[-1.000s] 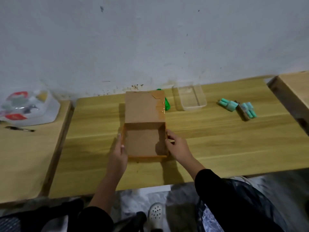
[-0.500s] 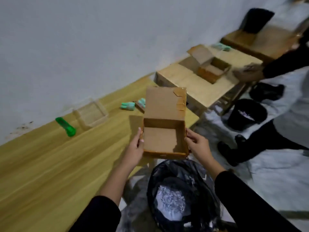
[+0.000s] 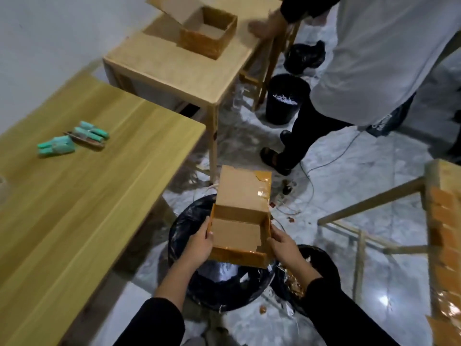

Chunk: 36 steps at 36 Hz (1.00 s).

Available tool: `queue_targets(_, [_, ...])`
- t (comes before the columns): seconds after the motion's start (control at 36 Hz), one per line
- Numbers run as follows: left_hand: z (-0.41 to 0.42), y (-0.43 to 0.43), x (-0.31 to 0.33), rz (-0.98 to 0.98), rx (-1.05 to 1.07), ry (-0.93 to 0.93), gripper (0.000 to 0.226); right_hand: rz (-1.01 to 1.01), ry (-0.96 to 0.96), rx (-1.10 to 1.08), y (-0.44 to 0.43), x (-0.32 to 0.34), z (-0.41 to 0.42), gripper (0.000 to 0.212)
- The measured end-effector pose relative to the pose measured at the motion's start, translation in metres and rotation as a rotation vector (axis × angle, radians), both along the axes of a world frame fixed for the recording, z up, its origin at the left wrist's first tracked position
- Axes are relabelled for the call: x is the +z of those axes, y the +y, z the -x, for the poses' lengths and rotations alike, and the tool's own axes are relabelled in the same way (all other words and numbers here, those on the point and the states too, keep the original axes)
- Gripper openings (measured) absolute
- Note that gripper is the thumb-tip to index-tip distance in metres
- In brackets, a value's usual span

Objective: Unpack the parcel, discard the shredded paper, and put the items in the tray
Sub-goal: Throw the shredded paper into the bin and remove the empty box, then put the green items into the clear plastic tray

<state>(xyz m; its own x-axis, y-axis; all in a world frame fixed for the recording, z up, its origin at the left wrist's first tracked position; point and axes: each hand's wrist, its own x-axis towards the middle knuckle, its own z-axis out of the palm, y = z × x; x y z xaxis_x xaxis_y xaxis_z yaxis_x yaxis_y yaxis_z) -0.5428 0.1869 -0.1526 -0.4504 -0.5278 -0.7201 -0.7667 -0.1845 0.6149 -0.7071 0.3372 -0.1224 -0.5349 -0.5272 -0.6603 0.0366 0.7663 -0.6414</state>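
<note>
I hold an open cardboard box (image 3: 237, 228) over a black bin (image 3: 189, 278) lined with a bag, off the right end of the wooden table (image 3: 82, 211). Its lid flap stands up at the far side and the inside looks bare. My left hand (image 3: 198, 243) grips the box's left wall, thumb inside the rim. My right hand (image 3: 284, 245) grips the right wall. Several teal packaged items (image 3: 72, 139) lie on the table at the left. A sliver of the clear tray (image 3: 3, 187) shows at the left edge.
A second bagged bin (image 3: 316, 260) sits just right of mine. Another person (image 3: 354, 78) stands at a neighbouring table (image 3: 174, 68) with an open box (image 3: 207, 33) and a black bin (image 3: 285, 98). Cables lie on the marble floor. A wooden frame (image 3: 369, 203) stands at the right.
I have lifted the box off the table and swung it right, over the black bin. My view turned with it, so the tray and green item have left the middle of the view.
</note>
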Motion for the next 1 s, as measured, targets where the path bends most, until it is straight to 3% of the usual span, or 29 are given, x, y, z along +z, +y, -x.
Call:
queue_targets(0.08, [-0.002,0.004,-0.007,-0.004,-0.065,-0.037,0.053,-0.076,-0.028,-0.002,0.002,-0.009,-0.012,0.037])
queue_targets(0.28, [-0.021,0.000,-0.004,0.093,-0.149,-0.083,0.053,-0.194,-0.014,-0.004,0.006,-0.015,-0.025,0.060])
queue_targets(0.44, [-0.020,-0.024,0.025,0.182,-0.236,-0.062,0.054,-0.139,0.067,0.069,-0.022,0.017,-0.028,0.049])
queue_targets(0.64, [-0.027,-0.065,0.092,0.449,-0.309,0.020,0.052,-0.039,0.208,0.090,-0.084,0.078,-0.046,0.051])
queue_targets(0.86, [-0.102,-0.151,0.146,0.741,0.011,0.002,0.046,0.168,0.249,0.197,-0.196,0.121,-0.097,0.054])
queue_targets(1.0, [-0.178,-0.201,0.155,0.845,0.399,-0.191,0.046,0.193,0.258,0.355,-0.273,0.120,-0.134,0.056])
